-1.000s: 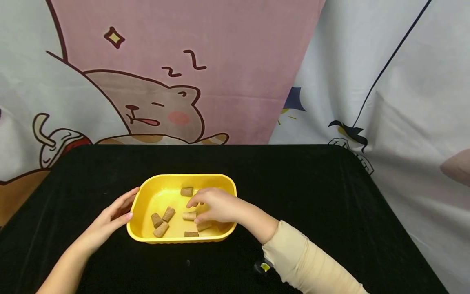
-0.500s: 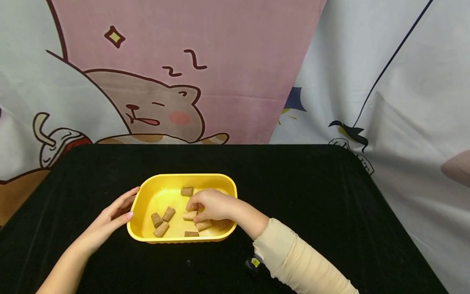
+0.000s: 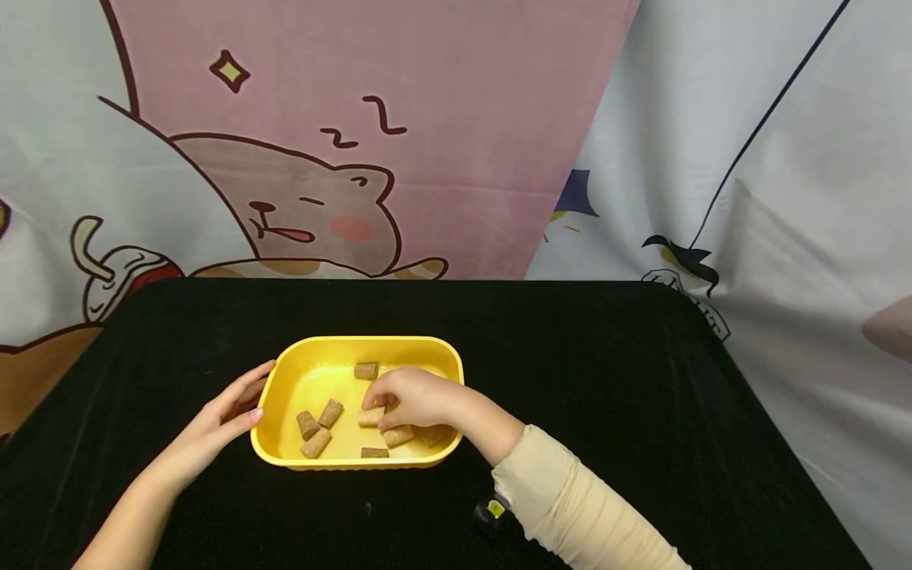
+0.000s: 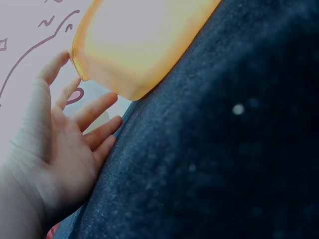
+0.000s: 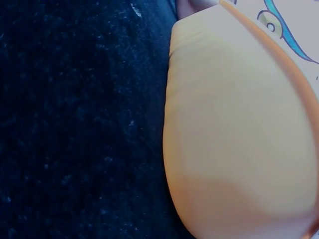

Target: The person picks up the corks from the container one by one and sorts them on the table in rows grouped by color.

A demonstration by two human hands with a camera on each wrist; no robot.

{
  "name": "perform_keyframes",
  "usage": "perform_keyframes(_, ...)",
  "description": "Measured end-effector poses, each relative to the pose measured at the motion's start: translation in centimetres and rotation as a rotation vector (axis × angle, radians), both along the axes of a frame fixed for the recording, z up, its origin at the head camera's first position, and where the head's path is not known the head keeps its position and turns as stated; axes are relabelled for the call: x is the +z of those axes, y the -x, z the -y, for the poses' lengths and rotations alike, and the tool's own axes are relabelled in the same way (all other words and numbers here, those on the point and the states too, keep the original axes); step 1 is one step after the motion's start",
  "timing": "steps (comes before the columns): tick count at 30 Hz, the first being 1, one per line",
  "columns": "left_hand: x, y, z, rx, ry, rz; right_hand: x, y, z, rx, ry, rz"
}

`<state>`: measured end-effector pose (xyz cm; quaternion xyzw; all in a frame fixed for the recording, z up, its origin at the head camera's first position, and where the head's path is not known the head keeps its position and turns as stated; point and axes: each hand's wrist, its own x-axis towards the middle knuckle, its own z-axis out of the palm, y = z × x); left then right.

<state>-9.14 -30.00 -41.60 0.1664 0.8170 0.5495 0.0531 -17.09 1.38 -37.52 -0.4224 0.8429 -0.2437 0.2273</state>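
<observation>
A yellow plastic basin (image 3: 356,465) sits on the black cloth, with several brown corks lying on its bottom. My right hand (image 3: 422,398) reaches over the basin's right side and pinches a light cork (image 3: 370,418) between thumb and fingers. Just below the thumb lies another cork (image 3: 398,437). My left hand (image 3: 210,427) is at the basin's left end, its fingers extended and fingertips touching the rim. In the left wrist view the same hand (image 4: 65,144) shows spread fingers against the basin wall (image 4: 124,82). The right wrist view shows only the basin's outer wall (image 5: 239,124), with that hand hidden.
Three corks cluster at the basin's left, one of them a tilted cork (image 3: 331,412). One cork (image 3: 366,370) lies by the far wall, and another (image 3: 374,453) by the near wall. A black table (image 3: 606,380) surrounds the basin, with a printed curtain (image 3: 484,119) behind.
My right hand has moved slightly left, and its thumb and fingers have closed on the light cork. The left hand keeps its place at the rim.
</observation>
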Motion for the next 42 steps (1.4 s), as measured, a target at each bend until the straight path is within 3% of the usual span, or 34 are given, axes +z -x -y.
perform_keyframes(10, 0.1, 0.0, -0.1, 0.012, 0.008, 0.013, 1.3, 0.1, -0.7, -0.014, 0.054, -0.002)
perform_keyframes(28, 0.0, 0.1, -0.2, 0.012, 0.019, 0.023, 4.2, -0.3, -4.1, -0.003, 0.259, -0.123)
perform_keyframes(42, -0.1, 0.1, -0.1, 0.012, 0.02, 0.022, 5.8, 0.1, -8.3, -0.037, 0.283, -0.151)
